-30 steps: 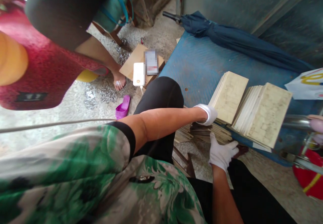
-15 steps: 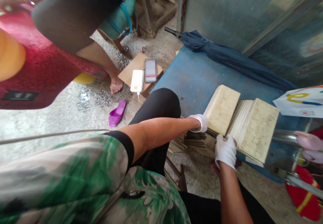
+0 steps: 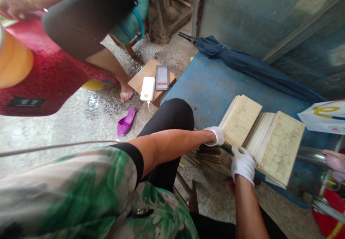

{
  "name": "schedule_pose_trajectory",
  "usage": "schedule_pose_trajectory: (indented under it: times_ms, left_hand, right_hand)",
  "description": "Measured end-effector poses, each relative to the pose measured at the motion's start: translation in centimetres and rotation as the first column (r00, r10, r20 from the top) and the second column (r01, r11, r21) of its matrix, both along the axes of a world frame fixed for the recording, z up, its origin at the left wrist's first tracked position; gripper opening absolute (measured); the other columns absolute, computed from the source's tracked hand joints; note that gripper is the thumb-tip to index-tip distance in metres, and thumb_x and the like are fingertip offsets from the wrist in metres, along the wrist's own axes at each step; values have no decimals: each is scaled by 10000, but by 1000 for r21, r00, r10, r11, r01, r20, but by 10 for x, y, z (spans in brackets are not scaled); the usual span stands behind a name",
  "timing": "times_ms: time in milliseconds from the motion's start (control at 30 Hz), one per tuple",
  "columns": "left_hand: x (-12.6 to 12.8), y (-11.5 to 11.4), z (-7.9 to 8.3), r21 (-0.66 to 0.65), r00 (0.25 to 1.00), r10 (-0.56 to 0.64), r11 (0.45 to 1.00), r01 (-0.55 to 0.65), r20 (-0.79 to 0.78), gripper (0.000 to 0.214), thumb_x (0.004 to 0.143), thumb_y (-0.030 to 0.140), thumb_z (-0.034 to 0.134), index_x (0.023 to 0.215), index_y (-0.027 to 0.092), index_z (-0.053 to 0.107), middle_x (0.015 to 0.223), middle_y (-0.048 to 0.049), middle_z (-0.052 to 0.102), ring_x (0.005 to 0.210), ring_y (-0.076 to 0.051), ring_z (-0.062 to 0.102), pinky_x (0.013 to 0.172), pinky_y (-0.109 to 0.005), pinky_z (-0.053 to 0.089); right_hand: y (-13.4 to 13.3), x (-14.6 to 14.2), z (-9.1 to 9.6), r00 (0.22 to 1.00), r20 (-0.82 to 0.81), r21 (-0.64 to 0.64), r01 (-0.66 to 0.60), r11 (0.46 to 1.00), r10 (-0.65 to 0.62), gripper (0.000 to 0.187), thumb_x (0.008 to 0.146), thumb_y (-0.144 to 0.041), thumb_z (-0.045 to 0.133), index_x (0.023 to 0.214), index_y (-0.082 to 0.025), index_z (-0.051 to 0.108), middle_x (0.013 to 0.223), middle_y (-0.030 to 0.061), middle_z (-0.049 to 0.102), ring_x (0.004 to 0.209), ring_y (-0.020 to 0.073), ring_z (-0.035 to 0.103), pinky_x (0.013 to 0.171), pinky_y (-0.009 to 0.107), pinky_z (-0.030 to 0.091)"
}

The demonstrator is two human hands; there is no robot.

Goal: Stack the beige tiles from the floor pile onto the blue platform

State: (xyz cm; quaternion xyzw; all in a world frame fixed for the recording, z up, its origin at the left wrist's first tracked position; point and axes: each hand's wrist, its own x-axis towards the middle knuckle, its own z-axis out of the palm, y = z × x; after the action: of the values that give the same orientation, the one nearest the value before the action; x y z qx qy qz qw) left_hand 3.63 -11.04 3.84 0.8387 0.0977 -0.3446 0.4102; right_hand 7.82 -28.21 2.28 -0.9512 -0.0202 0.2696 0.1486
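Observation:
My left hand [image 3: 216, 136], in a white glove, is against the left side of a stack of pale yellowish rectangular sheets [image 3: 242, 118]; its fingers are hidden by the stack. At the near edge of that stack, my right hand [image 3: 243, 163], also white-gloved, has its bent thumb and fingertips against the sheets. Just to the right leans a second pale stack [image 3: 287, 145], its white edges fanned and its top face mottled grey. Both stacks rest on a worn blue table [image 3: 210, 83]. More bundled sheets [image 3: 212, 154] are below the table's near edge.
A folded dark umbrella [image 3: 242, 61] lies along the table's back. At its right end are a white printed bag [image 3: 323, 115] and a metal cylinder [image 3: 311, 156]. A power bank [image 3: 147, 89] and phone [image 3: 162, 77] lie on a cardboard box [image 3: 142, 72]. Another person's leg [image 3: 81, 20] is at upper left.
The view has shifted slightly, so the stacks appear a little lower and farther right. Both hands stay at the left stack; the right hand's thumb and fingers have shifted slightly along its near edge.

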Motion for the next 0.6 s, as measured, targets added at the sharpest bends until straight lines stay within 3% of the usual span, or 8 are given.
schedule_pose_trajectory:
  times_ms: [100,200,300,400,500,600]
  left_hand:
    - [0,2,-7,12,997,54,999,-53,-50,361,915,260,567,1227,131,694,1264,-128,673,1176,-216,617,941,-223,466]
    - [-2,4,-9,63,977,183,982,-176,-112,453,945,406,526,1216,75,675,1172,-165,696,1053,-217,667,791,-218,499]
    - [-3,5,-2,78,925,352,936,-344,-146,589,937,579,476,1183,82,675,1063,-144,715,863,-183,689,611,-210,471]
    - [-1,6,11,-27,871,459,882,-470,-174,606,916,646,478,1001,99,724,864,-107,723,709,-157,661,565,-213,444]
    - [2,6,21,-122,879,443,876,-466,-177,610,942,634,441,864,101,727,711,-87,692,639,-145,632,592,-221,456]
    - [5,5,23,-104,908,399,905,-412,-125,518,924,583,513,930,112,728,768,-78,704,688,-147,634,624,-224,457]
  right_hand:
    - [10,-7,6,1000,11,-36,9,999,-8,283,833,-445,528,695,-211,605,753,59,643,701,189,526,691,311,390]
    - [11,-12,4,1000,12,6,-4,1000,4,299,833,-480,524,780,-211,644,871,82,686,758,208,547,727,324,388]
    - [7,-14,-1,1000,11,34,27,999,-28,405,837,-545,500,897,-200,702,991,105,708,851,240,579,781,337,398]
    - [2,-15,-1,996,29,113,81,990,-85,523,843,-611,477,985,-178,734,1053,121,712,932,259,597,818,331,419]
    - [-3,-16,3,991,18,163,126,979,-131,604,841,-679,462,929,-153,746,929,129,714,882,261,607,774,326,446]
    - [-10,-15,6,992,-7,201,126,971,-127,634,850,-700,448,897,-137,736,822,122,684,835,268,612,747,351,468]
